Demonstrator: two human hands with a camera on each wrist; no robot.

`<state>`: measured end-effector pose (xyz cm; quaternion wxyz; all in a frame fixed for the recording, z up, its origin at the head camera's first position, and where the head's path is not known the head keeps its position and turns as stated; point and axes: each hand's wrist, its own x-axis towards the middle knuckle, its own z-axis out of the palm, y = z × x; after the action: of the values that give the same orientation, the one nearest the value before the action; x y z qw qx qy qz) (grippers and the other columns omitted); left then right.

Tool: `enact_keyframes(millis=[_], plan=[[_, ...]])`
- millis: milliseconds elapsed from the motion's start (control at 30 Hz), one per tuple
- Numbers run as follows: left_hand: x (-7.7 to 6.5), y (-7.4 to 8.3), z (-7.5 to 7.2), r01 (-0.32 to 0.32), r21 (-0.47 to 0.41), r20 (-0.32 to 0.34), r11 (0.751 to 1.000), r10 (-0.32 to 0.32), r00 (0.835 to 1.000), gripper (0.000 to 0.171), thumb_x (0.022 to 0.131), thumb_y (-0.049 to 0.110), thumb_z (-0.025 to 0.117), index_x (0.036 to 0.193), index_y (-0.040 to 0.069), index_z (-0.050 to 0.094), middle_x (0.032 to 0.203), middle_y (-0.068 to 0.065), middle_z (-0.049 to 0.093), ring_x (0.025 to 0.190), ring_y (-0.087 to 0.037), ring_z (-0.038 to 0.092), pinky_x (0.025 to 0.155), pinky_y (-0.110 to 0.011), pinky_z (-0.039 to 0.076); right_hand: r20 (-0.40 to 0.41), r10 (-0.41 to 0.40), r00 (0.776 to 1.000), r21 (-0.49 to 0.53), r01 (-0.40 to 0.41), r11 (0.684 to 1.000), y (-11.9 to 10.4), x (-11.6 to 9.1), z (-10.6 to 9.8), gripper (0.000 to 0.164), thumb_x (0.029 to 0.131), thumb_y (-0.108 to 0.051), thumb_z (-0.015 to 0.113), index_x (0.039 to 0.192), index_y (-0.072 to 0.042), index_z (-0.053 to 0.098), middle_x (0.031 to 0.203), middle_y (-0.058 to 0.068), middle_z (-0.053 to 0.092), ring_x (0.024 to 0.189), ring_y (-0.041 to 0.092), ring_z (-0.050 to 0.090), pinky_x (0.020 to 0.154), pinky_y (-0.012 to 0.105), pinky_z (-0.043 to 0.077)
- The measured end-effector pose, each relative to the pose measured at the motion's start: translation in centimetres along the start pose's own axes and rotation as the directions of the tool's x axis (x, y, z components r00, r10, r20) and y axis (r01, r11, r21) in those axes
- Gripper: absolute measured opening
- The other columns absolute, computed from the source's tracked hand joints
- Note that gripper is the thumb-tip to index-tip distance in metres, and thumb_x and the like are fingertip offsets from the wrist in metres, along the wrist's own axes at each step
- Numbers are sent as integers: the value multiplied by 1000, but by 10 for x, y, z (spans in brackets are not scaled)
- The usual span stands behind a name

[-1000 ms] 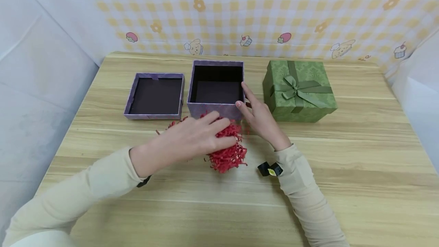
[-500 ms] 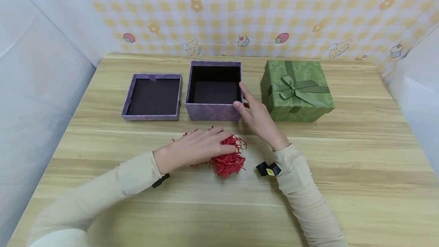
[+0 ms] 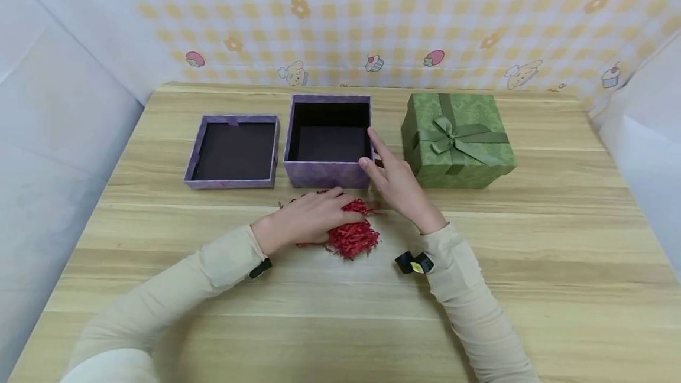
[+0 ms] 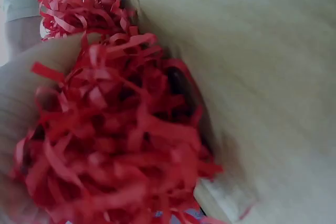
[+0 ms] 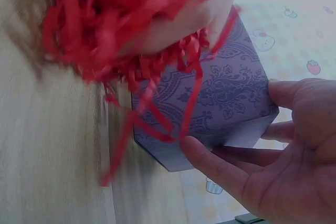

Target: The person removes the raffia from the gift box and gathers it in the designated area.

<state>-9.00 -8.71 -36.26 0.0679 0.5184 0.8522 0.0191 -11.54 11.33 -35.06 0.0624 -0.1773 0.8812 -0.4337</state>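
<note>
At purple box (image 3: 327,174) edge, right fingers (image 3: 380,148); left fingers (image 3: 347,217) grip shreds (image 3: 353,241).

Your right hand (image 5: 294,156) rests against a purple box (image 5: 231,90), thumb by the rim and fingers reaching along the right side. A darker floral pattern covers the box's near wall. In front of that wall, your left hand (image 5: 194,19), blurred, holds a bunch of red paper shreds (image 5: 113,3), loose strands trailing across the purple. Beneath is a pale wood-grain tabletop (image 5: 52,145); far behind, a pale backdrop (image 5: 296,51) printed with strawberries and cupcakes.
</note>
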Motion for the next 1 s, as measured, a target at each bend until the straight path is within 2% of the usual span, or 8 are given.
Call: enact_keyframes(millis=[67,267,333,500,800,1000], plan=[[0,-1,0,4,-19,4,1000,-4,1000,61,75,17,77,131,23,54,128,-6,50,112,-27,46,85,-42,47,-2,-4,1000,-1,4,1000,0,0,0,63,98,-39,42,151,-20,12,148,15,27,119,32,49,95,43,41],[-1,-3,-2,-2,-72,-40,997,-1,999,73,76,38,74,140,22,44,136,-6,44,120,-27,39,89,-43,44,-9,-9,1000,2,9,1000,-1,0,0,63,98,-38,42,151,-19,13,147,16,29,118,33,49,93,44,43],[-2,-3,-3,3,-76,-40,997,-6,999,78,75,39,74,142,22,40,138,-7,42,123,-27,37,92,-43,42,-10,-8,1000,3,8,1000,-1,0,0,63,98,-38,42,151,-19,13,146,17,30,118,33,49,92,44,43],[-5,-1,-10,17,-43,-34,999,-19,999,86,73,37,77,146,25,34,142,-8,39,126,-28,35,96,-47,37,-14,-2,1000,0,2,1000,0,1,1,63,98,-39,42,151,-20,14,146,17,31,118,32,49,93,44,43],[-10,7,-21,42,77,-42,996,-38,998,94,70,48,77,147,25,29,145,-10,35,129,-31,28,97,-56,31,-12,4,1000,-3,-4,1000,-1,0,0,62,98,-39,41,151,-20,14,146,18,31,119,32,49,92,45,43],[-19,16,-31,65,62,-52,996,-62,997,99,70,47,78,149,26,23,151,-12,22,137,-34,18,101,-62,21,-18,-9,1000,-7,9,1000,-2,0,0,63,98,-39,42,151,-19,14,146,18,30,118,32,49,93,46,42]])
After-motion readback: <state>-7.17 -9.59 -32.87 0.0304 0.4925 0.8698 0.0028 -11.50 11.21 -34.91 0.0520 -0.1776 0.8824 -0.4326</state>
